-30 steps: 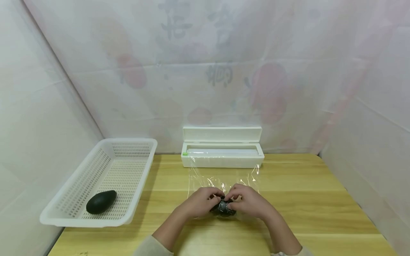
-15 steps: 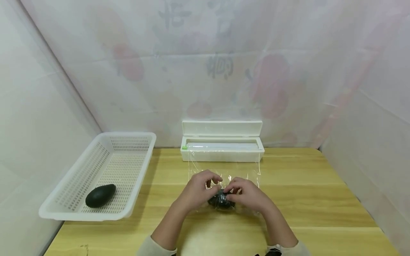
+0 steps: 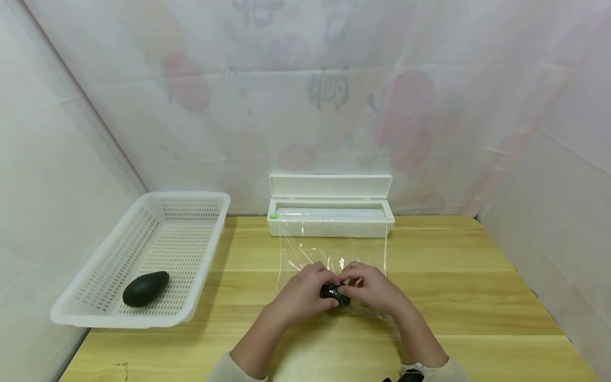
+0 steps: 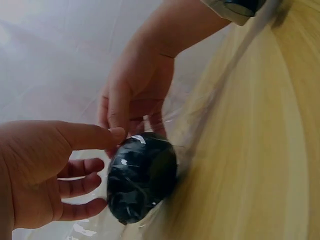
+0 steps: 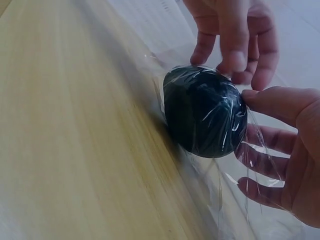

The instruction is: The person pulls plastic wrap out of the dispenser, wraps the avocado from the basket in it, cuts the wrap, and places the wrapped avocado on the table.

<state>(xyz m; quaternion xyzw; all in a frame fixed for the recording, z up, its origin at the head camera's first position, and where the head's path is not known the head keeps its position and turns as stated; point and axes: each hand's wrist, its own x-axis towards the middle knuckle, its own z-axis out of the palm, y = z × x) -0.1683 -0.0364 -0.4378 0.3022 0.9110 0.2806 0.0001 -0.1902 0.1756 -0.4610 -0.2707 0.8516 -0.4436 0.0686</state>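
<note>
Left hand (image 3: 306, 292) moved in; dark fruit (image 3: 330, 292) lies crosswise.

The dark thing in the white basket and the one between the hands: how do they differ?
The basket one lies bare; the wrapped one has clear film over it. The basket one rests untouched in the white basket; both left hand and right hand touch the wrapped one. The basket one looks smooth; the wrapped one shows creases and glints. Both are dark and rounded.
</note>
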